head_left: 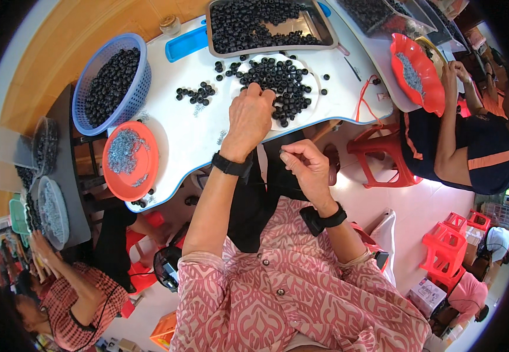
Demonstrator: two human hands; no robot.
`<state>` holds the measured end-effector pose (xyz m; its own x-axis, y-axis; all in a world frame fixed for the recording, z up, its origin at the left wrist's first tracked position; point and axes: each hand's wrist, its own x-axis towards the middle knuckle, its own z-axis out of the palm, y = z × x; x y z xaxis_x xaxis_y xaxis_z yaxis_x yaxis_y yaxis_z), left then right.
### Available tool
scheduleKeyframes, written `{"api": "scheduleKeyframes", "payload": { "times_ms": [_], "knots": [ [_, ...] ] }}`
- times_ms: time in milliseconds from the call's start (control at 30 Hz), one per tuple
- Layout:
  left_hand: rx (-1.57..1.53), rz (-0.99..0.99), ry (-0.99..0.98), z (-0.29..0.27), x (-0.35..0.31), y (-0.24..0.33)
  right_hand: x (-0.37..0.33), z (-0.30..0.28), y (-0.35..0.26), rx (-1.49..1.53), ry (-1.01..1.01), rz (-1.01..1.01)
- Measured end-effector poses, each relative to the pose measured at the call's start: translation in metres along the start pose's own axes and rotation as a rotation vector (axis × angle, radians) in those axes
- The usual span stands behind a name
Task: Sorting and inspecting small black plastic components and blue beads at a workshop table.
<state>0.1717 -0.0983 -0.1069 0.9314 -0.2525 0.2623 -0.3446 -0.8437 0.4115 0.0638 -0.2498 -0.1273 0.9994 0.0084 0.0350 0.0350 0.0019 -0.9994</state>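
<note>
My left hand (248,119) reaches over the table to a white plate (314,97) heaped with small round black pieces (284,79) that have holes in them. Its fingers are curled at the heap's near-left edge, and their tips are hidden. Closer to me, off the table's front edge, my right hand (310,169) pinches thumb and forefinger together. A tiny dark bit shows at those fingertips, too small to name. An orange-red plate (151,154) holding small clear grey pieces (124,151) sits at the table's left front corner.
A blue basket (141,76) of black pieces stands at the left. Behind the plate are a metal tray (328,36) and a blue tray (185,44). Loose black pieces lie around. People sit at both sides; a red stool (383,155) is at the right.
</note>
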Motion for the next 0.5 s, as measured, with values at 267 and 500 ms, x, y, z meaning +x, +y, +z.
{"api": "scheduleKeyframes", "payload": {
  "times_ms": [267,500],
  "knots": [
    [0.006,0.055,-0.067,0.0018,-0.0012,-0.0041,0.0011,0.002,0.0,-0.046,-0.009,-0.039],
    [-0.077,0.03,-0.006,-0.0047,-0.0077,-0.0001,0.0064,0.0036,-0.0015,-0.031,-0.007,-0.023]
  ]
}}
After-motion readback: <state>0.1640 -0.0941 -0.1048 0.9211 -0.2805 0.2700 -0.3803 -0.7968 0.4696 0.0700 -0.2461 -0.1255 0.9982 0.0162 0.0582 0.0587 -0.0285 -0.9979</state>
